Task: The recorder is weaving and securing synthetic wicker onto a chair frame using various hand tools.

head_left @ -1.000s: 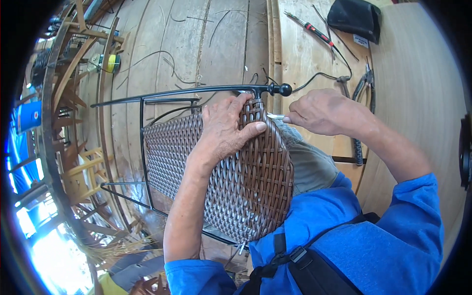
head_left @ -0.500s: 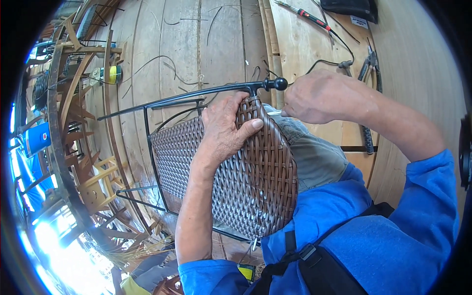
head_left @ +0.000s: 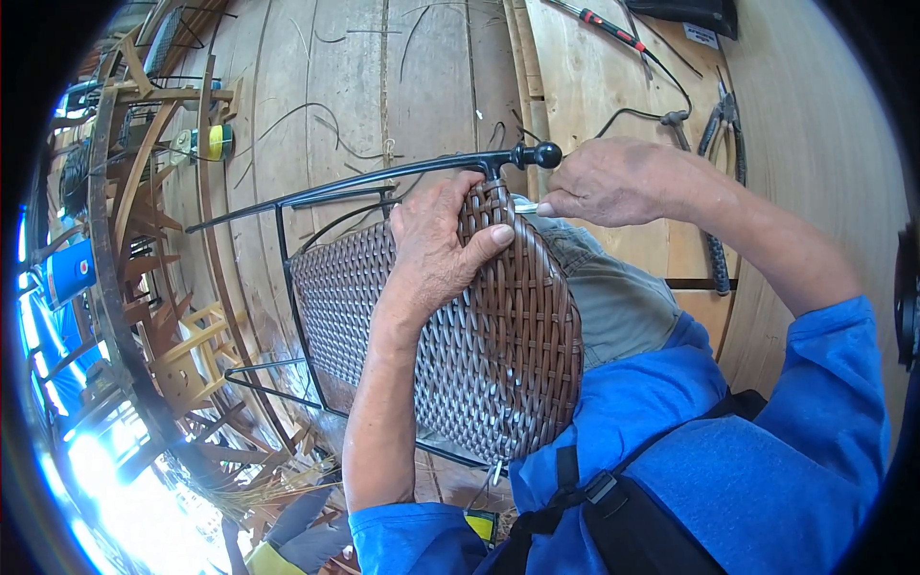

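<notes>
Left grip [head_left: 436,244] on woven panel [head_left: 479,355]

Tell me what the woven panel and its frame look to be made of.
Woven panel: flat brown strips with a slight sheen, probably synthetic wicker rather than natural cane. Frame: thin black rods ending in a round knob, apparently painted metal.
</notes>
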Action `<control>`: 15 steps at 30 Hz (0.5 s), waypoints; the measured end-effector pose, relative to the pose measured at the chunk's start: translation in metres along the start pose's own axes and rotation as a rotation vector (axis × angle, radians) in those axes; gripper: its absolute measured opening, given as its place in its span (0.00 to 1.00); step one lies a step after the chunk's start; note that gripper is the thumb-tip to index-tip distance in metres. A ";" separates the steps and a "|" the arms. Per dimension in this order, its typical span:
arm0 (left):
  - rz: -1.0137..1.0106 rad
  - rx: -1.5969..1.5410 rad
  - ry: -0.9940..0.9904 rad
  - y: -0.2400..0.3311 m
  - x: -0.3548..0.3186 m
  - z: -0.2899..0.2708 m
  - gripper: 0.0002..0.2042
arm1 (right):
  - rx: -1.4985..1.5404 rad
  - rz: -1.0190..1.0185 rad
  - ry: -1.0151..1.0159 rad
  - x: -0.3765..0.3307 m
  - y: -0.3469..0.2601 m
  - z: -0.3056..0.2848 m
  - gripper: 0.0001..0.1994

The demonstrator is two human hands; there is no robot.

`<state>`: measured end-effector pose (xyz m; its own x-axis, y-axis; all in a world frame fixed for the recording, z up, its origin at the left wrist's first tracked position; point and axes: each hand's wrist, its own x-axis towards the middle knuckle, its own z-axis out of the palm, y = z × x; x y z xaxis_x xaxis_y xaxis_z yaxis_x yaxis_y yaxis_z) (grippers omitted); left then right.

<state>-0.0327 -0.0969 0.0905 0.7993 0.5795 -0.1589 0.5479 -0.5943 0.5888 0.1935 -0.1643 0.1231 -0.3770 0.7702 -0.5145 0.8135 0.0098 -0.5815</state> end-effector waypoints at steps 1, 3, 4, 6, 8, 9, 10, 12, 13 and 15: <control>0.005 0.008 0.026 0.002 0.000 0.002 0.32 | 0.001 0.003 0.001 -0.001 0.003 0.003 0.22; 0.005 0.020 0.050 0.007 0.003 0.000 0.32 | 0.084 -0.017 0.067 0.000 0.009 0.013 0.23; -0.018 0.007 0.018 0.011 0.007 -0.002 0.32 | 0.085 -0.018 0.065 0.002 0.013 0.019 0.23; -0.064 -0.017 -0.021 0.012 0.010 -0.007 0.32 | 0.180 -0.008 0.149 0.010 0.017 0.033 0.23; -0.096 -0.048 -0.071 0.003 0.013 -0.008 0.32 | 0.266 -0.035 0.197 0.021 0.017 0.043 0.24; -0.070 -0.029 -0.063 -0.002 0.014 -0.006 0.32 | 0.354 -0.060 0.242 0.026 0.015 0.050 0.25; -0.050 -0.011 -0.053 -0.006 0.016 -0.003 0.32 | 0.517 -0.068 0.288 0.031 0.018 0.058 0.26; -0.052 -0.033 -0.103 -0.003 0.015 -0.010 0.30 | 0.574 0.156 0.318 0.034 0.004 0.057 0.30; -0.004 -0.014 -0.105 -0.006 0.019 -0.006 0.31 | 0.608 0.151 0.386 0.034 0.006 0.060 0.31; 0.041 0.009 -0.042 -0.008 0.016 -0.006 0.33 | 0.726 0.288 0.289 0.035 0.002 0.058 0.27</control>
<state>-0.0252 -0.0797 0.0879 0.8308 0.5306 -0.1679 0.5163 -0.6221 0.5885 0.1559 -0.1742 0.0678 0.0115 0.8139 -0.5809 0.3354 -0.5505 -0.7645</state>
